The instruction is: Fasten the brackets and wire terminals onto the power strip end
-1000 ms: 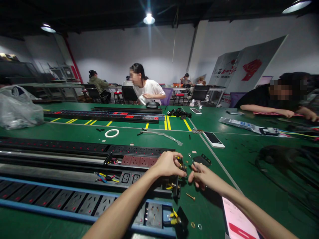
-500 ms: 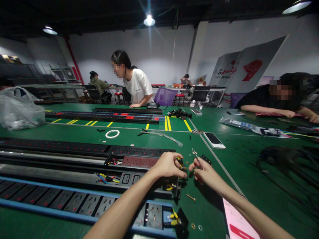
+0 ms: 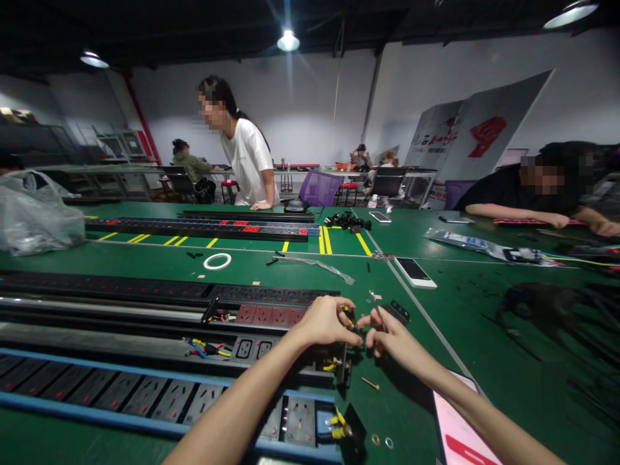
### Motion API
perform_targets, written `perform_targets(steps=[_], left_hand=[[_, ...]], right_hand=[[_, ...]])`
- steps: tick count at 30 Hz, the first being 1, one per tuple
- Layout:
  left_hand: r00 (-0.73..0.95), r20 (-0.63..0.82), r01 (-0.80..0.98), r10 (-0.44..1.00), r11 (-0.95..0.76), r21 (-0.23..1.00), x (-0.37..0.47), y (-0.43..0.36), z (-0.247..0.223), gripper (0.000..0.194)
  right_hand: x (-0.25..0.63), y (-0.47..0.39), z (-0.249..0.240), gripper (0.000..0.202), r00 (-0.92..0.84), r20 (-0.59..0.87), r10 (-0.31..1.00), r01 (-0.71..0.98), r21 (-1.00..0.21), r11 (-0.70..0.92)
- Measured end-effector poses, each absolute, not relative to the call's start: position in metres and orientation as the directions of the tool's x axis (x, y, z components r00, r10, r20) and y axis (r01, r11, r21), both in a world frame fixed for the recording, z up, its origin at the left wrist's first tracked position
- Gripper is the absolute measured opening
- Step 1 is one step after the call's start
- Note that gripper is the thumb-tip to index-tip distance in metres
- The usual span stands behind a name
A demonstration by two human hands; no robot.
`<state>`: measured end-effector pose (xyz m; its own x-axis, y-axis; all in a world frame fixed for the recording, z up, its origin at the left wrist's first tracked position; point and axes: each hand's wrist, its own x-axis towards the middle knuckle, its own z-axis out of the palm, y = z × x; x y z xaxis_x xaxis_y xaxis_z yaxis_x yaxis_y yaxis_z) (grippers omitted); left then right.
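Note:
My left hand is closed around the wired end of a black power strip with brown sockets, at its end piece with yellow-sleeved terminals. The fingers hide most of that piece. Just to the right, my right hand pinches a thin metal tool, whose tip points up and away; its kind cannot be made out. The right fingertips are at the strip's end, touching or nearly so. Nearer to me, a blue-edged power strip has a black end plate with yellow terminals.
A brass screw and loose washers lie on the green table. A pink-screened phone is under my right forearm. A white phone, a tape ring and a plastic bag lie farther off. Co-workers are across the table.
My right hand has moved slightly left, bringing its fingers and the metal tool closer to the strip's end. The left hand keeps its hold. The co-worker in white has straightened and shifted left.

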<state>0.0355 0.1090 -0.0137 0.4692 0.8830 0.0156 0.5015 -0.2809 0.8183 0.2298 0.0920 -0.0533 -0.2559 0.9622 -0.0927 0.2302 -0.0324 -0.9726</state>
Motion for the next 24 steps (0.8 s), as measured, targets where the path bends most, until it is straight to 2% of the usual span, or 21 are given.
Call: perform_targets(steps=[4,9,12,15,18,20,24], left_hand=[[0.465,0.038,0.511,0.885,-0.302,0.805,0.035,0.109,-0.014,0.069],[0.460,0.005,0.504,0.888,-0.266,0.822,0.035,0.109,-0.013,0.075],[0.462,0.008,0.496,0.887,-0.266,0.827,0.035,0.109,-0.012,0.072],[0.462,0.009,0.498,0.887,-0.267,0.825,0.035,0.108,-0.011,0.071],[0.466,0.013,0.500,0.885,-0.276,0.821,0.035,0.108,-0.010,0.070],[0.464,0.014,0.506,0.886,-0.278,0.817,0.035,0.107,-0.008,0.070],[0.454,-0.002,0.521,0.891,-0.264,0.812,0.035,0.106,-0.006,0.073]], right_hand=[[0.229,0.090,-0.050,0.019,-0.252,-0.224,0.941,0.331,-0.934,-0.133],[0.231,0.092,-0.041,0.020,-0.171,-0.073,0.982,0.171,-0.984,-0.044],[0.228,0.089,-0.040,0.026,-0.204,-0.066,0.977,0.161,-0.986,-0.033],[0.225,0.085,-0.044,0.022,-0.301,-0.177,0.937,0.209,-0.971,-0.117],[0.225,0.086,-0.047,0.017,-0.271,-0.217,0.938,0.328,-0.937,-0.122],[0.229,0.088,-0.045,0.031,-0.184,-0.143,0.972,0.356,-0.932,-0.070],[0.236,0.086,-0.025,0.043,-0.016,0.181,0.983,0.447,-0.879,0.169]])
